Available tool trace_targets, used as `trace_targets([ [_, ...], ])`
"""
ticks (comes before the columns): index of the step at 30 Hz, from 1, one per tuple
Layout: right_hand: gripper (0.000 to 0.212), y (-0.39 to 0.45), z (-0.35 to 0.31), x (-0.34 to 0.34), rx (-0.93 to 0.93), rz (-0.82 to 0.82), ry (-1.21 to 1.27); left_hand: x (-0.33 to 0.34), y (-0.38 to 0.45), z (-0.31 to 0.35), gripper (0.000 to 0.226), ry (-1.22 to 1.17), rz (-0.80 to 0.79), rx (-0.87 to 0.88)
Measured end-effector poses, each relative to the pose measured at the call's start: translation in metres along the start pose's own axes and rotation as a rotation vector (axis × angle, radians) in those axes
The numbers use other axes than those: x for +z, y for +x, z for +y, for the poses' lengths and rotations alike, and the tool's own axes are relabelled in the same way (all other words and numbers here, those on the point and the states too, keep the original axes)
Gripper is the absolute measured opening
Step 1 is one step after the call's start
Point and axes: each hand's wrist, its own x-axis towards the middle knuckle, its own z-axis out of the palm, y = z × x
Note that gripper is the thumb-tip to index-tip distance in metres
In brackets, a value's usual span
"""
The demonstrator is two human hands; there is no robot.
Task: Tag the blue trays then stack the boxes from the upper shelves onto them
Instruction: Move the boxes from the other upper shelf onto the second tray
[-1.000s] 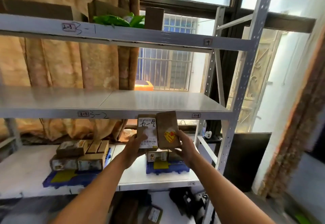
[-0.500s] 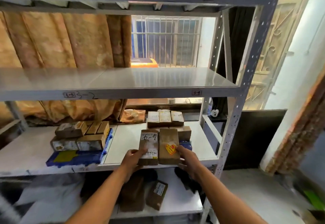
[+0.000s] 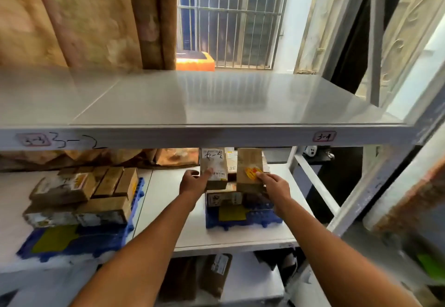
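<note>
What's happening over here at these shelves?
A person is stacking cardboard boxes onto blue trays on a lower shelf. The left hand holds a box with a white label, and the right hand holds a box with a yellow sticker, both over the right tray, which already carries boxes. The left tray holds a bigger stack.

A grey metal shelf (image 3: 216, 104) crosses the middle of the frame, its top bare. On the white shelf below (image 3: 166, 200) two blue trays rest: one at lower left (image 3: 72, 241), one lower centre (image 3: 243, 217). Brown boxes (image 3: 96, 196) are stacked on each, apparently two layers.
</note>
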Motion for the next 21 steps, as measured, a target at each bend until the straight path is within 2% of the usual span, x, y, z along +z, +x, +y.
trace_targets([
  [4,0.048,0.048,-0.020,0.010,-0.013,0.094,-0.115,0.026,0.042,0.018,0.072,0.092,0.019,0.004],
  [7,0.040,0.076,-0.026,0.023,-0.033,0.119,-0.190,0.042,0.066,0.021,0.056,0.230,0.074,0.039],
  [10,0.030,0.093,-0.026,0.036,-0.007,0.093,-0.213,0.051,0.077,0.021,0.029,0.319,0.100,0.074],
  [12,0.026,0.100,-0.022,0.040,0.008,0.107,-0.227,0.055,0.084,0.018,0.022,0.413,0.105,0.096],
  [17,0.025,0.108,-0.015,0.046,0.017,0.121,-0.311,0.056,0.090,0.012,0.026,0.559,0.124,0.091],
  [21,0.038,0.096,-0.021,0.045,-0.036,0.065,-0.430,0.051,0.086,0.014,0.056,0.564,0.032,0.082],
])
